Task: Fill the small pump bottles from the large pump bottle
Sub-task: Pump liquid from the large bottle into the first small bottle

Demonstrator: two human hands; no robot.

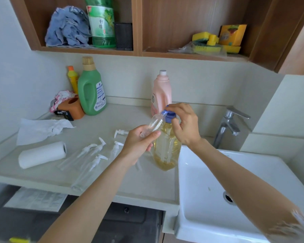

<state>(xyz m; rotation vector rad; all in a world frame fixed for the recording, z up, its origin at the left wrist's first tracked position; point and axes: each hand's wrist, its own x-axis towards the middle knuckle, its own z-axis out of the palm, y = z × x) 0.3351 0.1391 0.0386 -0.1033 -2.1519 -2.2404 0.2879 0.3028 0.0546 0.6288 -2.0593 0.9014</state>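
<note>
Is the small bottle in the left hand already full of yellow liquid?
No, the small bottle held by the left hand looks clear and empty.

Right hand (183, 124) covers most of blue pump head (168, 115) on large pump bottle (167, 148); nozzle tip out of sight. Mouth of small clear bottle (154, 122) meets pump, contact unclear. Left hand (140, 142) hides that bottle's base. Clear bottles lying on counter (84, 165) nearly vanish against pale surface; count uncertain. Green bottle on shelf (101, 21) cut by top edge. Yellow object (18, 240) cut by bottom edge.
</note>
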